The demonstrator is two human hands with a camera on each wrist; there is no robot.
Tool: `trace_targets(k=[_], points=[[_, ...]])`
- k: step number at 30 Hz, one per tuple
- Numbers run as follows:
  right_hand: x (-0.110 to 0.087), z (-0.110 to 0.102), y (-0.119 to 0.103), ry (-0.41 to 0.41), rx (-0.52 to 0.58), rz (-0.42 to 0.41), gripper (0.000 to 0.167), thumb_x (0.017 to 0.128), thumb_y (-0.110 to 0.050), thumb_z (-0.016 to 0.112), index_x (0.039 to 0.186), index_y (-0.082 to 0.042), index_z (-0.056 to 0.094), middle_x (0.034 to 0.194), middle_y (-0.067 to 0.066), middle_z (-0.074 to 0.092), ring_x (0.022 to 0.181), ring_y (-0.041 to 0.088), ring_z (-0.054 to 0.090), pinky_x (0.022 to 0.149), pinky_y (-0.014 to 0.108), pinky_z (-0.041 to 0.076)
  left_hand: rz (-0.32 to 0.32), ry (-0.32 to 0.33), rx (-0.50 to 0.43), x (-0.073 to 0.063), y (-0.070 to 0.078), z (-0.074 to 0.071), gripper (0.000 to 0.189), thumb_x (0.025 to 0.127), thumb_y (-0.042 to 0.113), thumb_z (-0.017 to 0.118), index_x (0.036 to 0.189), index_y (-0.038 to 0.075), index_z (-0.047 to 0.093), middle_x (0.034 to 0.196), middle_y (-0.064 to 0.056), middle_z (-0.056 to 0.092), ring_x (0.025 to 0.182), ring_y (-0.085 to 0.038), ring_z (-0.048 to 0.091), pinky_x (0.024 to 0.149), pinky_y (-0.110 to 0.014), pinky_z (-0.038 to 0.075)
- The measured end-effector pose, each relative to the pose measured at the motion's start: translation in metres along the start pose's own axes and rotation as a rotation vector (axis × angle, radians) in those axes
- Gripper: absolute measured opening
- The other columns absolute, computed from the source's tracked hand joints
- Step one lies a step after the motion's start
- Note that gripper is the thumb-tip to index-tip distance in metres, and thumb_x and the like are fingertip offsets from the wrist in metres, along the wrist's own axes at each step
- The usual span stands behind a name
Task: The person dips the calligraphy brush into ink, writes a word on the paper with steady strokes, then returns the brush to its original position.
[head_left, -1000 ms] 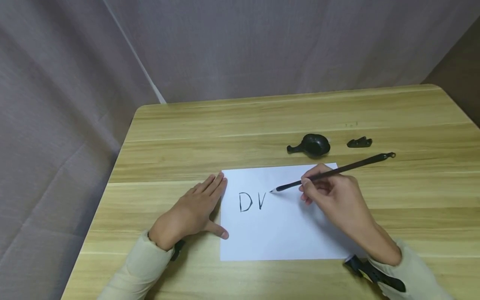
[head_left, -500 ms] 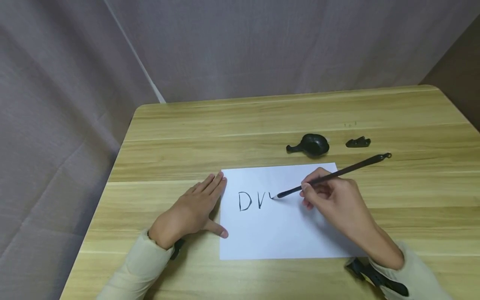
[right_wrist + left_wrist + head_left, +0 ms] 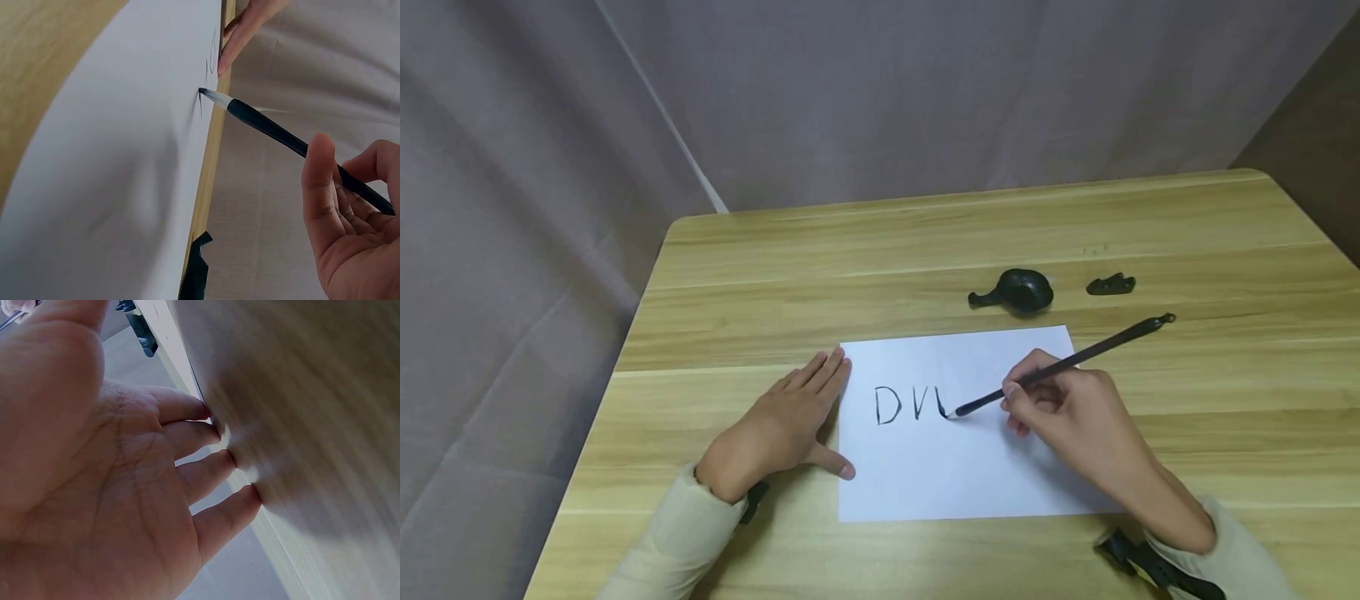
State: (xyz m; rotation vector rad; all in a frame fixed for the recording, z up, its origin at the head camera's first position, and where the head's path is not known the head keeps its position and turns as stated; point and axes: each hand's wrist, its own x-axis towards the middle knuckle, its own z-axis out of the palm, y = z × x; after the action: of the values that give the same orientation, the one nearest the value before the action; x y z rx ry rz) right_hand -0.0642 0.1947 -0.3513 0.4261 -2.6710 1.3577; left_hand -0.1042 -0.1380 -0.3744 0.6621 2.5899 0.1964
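My right hand (image 3: 1067, 408) pinches a dark-handled writing brush (image 3: 1090, 352) between thumb and fingers, its shaft slanting up to the right. The brush's pale, black-ended tip (image 3: 215, 98) meets the white sheet of paper (image 3: 970, 475) at the foot of a dark stroke. To the left of that stroke stand a black D and a V-like mark. My left hand (image 3: 778, 425) lies with fingers straight and thumb spread, fingertips and thumb on the paper's left edge. In the left wrist view, the fingertips (image 3: 247, 494) touch down along the surface.
Behind the paper sits a black dish with a short handle (image 3: 1021, 292). A small black brush rest with a notched top (image 3: 1111, 284) lies to its right. The wooden table (image 3: 820, 292) ends at a grey curtain (image 3: 925, 100) at the back and left.
The brush tip has moved down the paper and slightly right, leaving a dark stroke right of the V-like mark. My right hand has lowered with it; the left hand stays in place.
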Motion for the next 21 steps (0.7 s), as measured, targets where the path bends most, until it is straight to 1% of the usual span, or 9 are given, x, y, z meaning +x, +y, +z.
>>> trace_targets(k=[4, 9, 12, 14, 16, 21], points=[[0.0, -0.002, -0.002, 0.011, 0.022, -0.012, 0.014, 0.094, 0.005, 0.072, 0.094, -0.009, 0.071, 0.071, -0.006, 0.072, 0.06, 0.008, 0.068, 0.053, 0.021, 0.053, 0.002, 0.004, -0.001, 0.0, -0.001, 0.001, 0.14, 0.071, 0.069, 0.086, 0.17, 0.007, 0.009, 0.178, -0.009, -0.001, 0.164, -0.031, 0.001, 0.131, -0.052, 0.013], [0.003, -0.008, -0.007, 0.084, 0.078, -0.027, 0.012, 0.094, 0.008, 0.07, 0.096, -0.003, 0.07, 0.077, 0.005, 0.072, 0.06, 0.011, 0.069, 0.053, 0.02, 0.054, 0.005, 0.006, -0.002, 0.0, -0.002, 0.002, 0.14, 0.072, 0.069, 0.086, 0.17, 0.007, 0.009, 0.178, -0.009, -0.001, 0.164, -0.031, 0.001, 0.132, -0.052, 0.013], [0.006, -0.012, -0.01, 0.133, 0.087, -0.042, 0.014, 0.094, 0.009, 0.068, 0.101, -0.003, 0.071, 0.077, 0.006, 0.071, 0.058, 0.012, 0.066, 0.052, 0.019, 0.053, 0.007, 0.008, -0.002, -0.001, -0.002, 0.001, 0.14, 0.071, 0.069, 0.086, 0.17, 0.006, 0.009, 0.178, -0.009, -0.001, 0.164, -0.031, 0.002, 0.131, -0.052, 0.013], [0.008, -0.015, -0.01, 0.149, 0.082, -0.056, 0.016, 0.094, 0.009, 0.068, 0.103, -0.004, 0.071, 0.077, 0.005, 0.07, 0.057, 0.012, 0.065, 0.052, 0.018, 0.052, 0.008, 0.009, -0.002, -0.001, -0.002, 0.001, 0.14, 0.071, 0.069, 0.086, 0.17, 0.006, 0.009, 0.178, -0.01, 0.0, 0.164, -0.031, 0.002, 0.131, -0.052, 0.013], [0.011, -0.017, -0.011, 0.15, 0.076, -0.067, 0.018, 0.093, 0.009, 0.069, 0.104, -0.005, 0.072, 0.077, 0.004, 0.07, 0.056, 0.011, 0.064, 0.052, 0.017, 0.052, 0.01, 0.009, -0.001, -0.001, -0.002, 0.001, 0.14, 0.072, 0.069, 0.086, 0.17, 0.006, 0.009, 0.178, -0.01, 0.0, 0.164, -0.032, 0.002, 0.131, -0.052, 0.014], [0.015, -0.019, -0.011, 0.11, 0.065, -0.067, 0.019, 0.092, 0.008, 0.073, 0.106, -0.004, 0.072, 0.083, 0.006, 0.071, 0.058, 0.011, 0.065, 0.058, 0.017, 0.056, 0.009, 0.006, -0.001, -0.001, -0.002, 0.001, 0.139, 0.072, 0.068, 0.086, 0.17, 0.006, 0.009, 0.178, -0.01, 0.0, 0.164, -0.032, 0.002, 0.131, -0.052, 0.014]])
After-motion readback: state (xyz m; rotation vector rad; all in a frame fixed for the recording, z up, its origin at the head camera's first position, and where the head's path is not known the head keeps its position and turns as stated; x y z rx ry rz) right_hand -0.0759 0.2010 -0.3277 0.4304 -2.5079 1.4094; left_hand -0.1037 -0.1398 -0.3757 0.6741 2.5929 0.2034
